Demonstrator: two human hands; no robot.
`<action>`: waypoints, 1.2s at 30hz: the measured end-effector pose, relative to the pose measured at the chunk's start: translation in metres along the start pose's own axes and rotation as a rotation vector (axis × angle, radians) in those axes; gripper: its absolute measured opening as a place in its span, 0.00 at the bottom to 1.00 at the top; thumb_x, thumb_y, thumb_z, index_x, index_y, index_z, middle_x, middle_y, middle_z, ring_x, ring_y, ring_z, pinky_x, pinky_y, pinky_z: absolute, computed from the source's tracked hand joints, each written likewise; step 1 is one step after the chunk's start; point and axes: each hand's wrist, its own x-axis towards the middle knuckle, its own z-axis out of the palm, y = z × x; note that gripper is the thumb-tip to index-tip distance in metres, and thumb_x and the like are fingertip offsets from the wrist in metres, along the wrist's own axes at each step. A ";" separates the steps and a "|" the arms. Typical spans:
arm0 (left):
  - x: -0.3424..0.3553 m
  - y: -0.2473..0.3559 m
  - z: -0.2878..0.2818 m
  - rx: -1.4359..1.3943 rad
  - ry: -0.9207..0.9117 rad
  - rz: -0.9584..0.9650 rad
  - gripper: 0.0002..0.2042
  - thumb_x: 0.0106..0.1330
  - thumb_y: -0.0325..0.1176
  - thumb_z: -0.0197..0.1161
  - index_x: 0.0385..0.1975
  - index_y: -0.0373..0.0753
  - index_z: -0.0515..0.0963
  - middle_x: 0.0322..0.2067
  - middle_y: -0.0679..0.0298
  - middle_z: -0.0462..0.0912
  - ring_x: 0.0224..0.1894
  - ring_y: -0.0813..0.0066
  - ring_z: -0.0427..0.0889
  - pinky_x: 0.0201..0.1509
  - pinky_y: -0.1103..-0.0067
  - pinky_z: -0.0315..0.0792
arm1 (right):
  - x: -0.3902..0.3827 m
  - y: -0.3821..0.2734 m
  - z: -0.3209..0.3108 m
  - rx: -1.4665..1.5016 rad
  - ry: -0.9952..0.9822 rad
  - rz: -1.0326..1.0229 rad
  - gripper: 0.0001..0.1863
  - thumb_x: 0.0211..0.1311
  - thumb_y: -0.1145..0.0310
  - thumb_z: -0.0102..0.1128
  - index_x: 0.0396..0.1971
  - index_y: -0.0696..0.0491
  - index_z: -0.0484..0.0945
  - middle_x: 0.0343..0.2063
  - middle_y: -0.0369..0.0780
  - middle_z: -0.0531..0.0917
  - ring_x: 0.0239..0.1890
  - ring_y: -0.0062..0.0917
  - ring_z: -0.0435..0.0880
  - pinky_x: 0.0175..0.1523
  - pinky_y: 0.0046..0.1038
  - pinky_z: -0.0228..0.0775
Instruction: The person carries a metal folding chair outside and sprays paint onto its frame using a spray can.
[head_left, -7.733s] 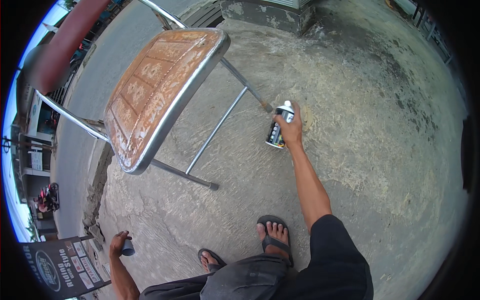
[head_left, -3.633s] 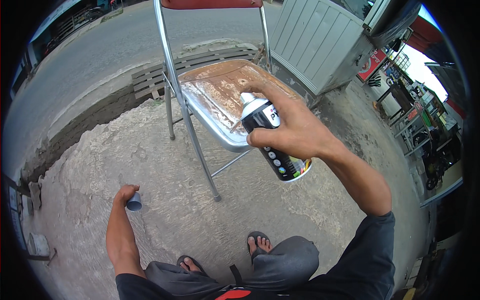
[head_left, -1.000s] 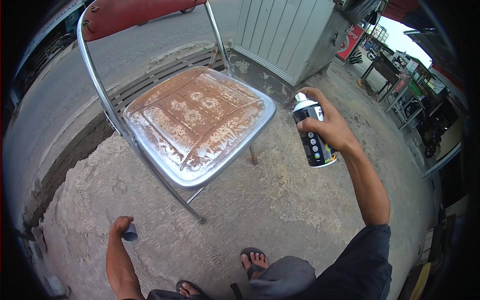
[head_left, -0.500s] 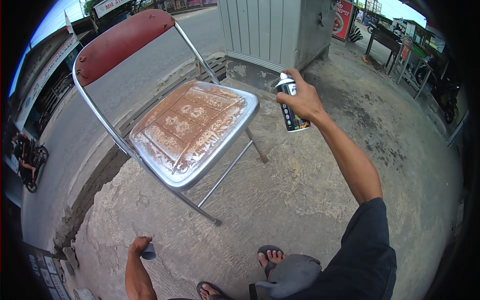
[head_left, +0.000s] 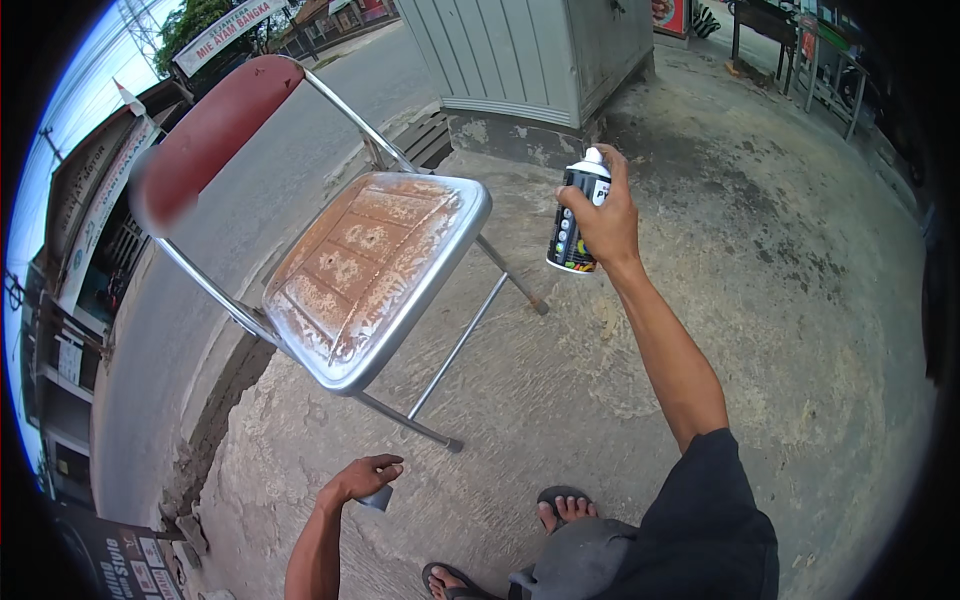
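My right hand [head_left: 612, 222] is wrapped round a black and white spray paint can [head_left: 572, 240]. The can is upright, right of the chair, with the index finger up by its white nozzle. My left hand [head_left: 362, 477] is low in front of the chair, closed round a small grey-blue cap [head_left: 376, 498]; its palm side is hidden. A metal folding chair [head_left: 480, 215] stands to the left of the can, unfolded. Its seat [head_left: 345, 250] is brown with rust and whitish worn patches inside a shiny silver rim. The red padded backrest [head_left: 225, 125] is worn.
Behind the chair stands a grey metal booth [head_left: 500, 60] on a low concrete base. A broken concrete kerb and gutter [head_left: 235, 390] run along the road [head_left: 160, 320] at left. My sandalled feet [head_left: 565, 505] are on the rough concrete. A metal stand [head_left: 835, 75] is far right.
My left hand has moved right and slightly up with the cap. The spray can stays beside the chair in my right hand, a little lower. The view has shifted, showing more buildings at left.
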 end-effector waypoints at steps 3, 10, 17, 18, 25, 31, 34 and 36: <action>-0.016 0.048 -0.008 0.063 -0.071 0.043 0.28 0.77 0.53 0.56 0.68 0.43 0.74 0.61 0.53 0.82 0.63 0.51 0.80 0.69 0.64 0.70 | -0.033 0.013 0.002 0.086 -0.033 -0.001 0.40 0.51 0.61 0.71 0.65 0.52 0.68 0.41 0.46 0.85 0.42 0.34 0.88 0.50 0.35 0.80; -0.026 0.027 0.003 0.221 -0.146 -0.117 0.30 0.75 0.59 0.54 0.68 0.44 0.74 0.59 0.51 0.83 0.63 0.49 0.80 0.69 0.64 0.70 | -0.162 -0.010 0.023 0.329 -0.771 -0.313 0.43 0.53 0.55 0.73 0.69 0.51 0.65 0.54 0.52 0.79 0.58 0.46 0.81 0.63 0.43 0.74; -0.048 0.007 0.055 0.223 -0.325 -0.092 0.32 0.74 0.61 0.52 0.68 0.44 0.74 0.62 0.52 0.81 0.65 0.49 0.78 0.70 0.65 0.70 | -0.052 0.036 0.015 0.091 0.075 -0.030 0.41 0.55 0.65 0.72 0.68 0.58 0.63 0.52 0.54 0.78 0.51 0.44 0.84 0.56 0.41 0.78; -0.049 0.006 0.057 0.222 -0.326 -0.096 0.32 0.74 0.61 0.52 0.68 0.44 0.74 0.62 0.52 0.81 0.65 0.49 0.78 0.70 0.65 0.70 | -0.045 0.041 0.010 0.098 0.130 -0.045 0.41 0.56 0.68 0.71 0.68 0.60 0.62 0.53 0.55 0.77 0.50 0.43 0.84 0.55 0.41 0.78; -0.021 0.018 0.076 0.178 -0.338 0.011 0.31 0.75 0.61 0.51 0.67 0.44 0.75 0.62 0.49 0.80 0.64 0.48 0.79 0.68 0.62 0.70 | -0.196 -0.017 0.043 0.416 -0.737 -0.397 0.42 0.53 0.65 0.73 0.69 0.49 0.65 0.51 0.50 0.74 0.50 0.47 0.85 0.52 0.44 0.83; 0.010 0.103 0.076 0.071 -0.338 0.123 0.26 0.76 0.51 0.56 0.66 0.42 0.75 0.56 0.50 0.84 0.58 0.54 0.82 0.63 0.66 0.74 | -0.178 -0.016 0.017 0.556 -0.454 -0.031 0.43 0.58 0.59 0.70 0.72 0.49 0.61 0.49 0.49 0.77 0.45 0.38 0.87 0.46 0.40 0.84; 0.038 0.117 0.065 -0.767 -0.119 0.328 0.24 0.78 0.42 0.56 0.69 0.41 0.72 0.58 0.52 0.82 0.49 0.58 0.85 0.56 0.64 0.79 | -0.122 0.020 -0.028 0.933 0.211 0.634 0.44 0.57 0.60 0.70 0.73 0.50 0.59 0.42 0.43 0.79 0.41 0.26 0.85 0.44 0.31 0.82; 0.052 0.139 0.045 -1.352 0.066 0.437 0.24 0.77 0.38 0.55 0.71 0.40 0.68 0.63 0.53 0.78 0.46 0.59 0.85 0.50 0.61 0.82 | -0.137 0.032 -0.048 0.749 0.034 0.644 0.44 0.56 0.61 0.69 0.73 0.50 0.60 0.40 0.43 0.79 0.39 0.25 0.85 0.42 0.29 0.82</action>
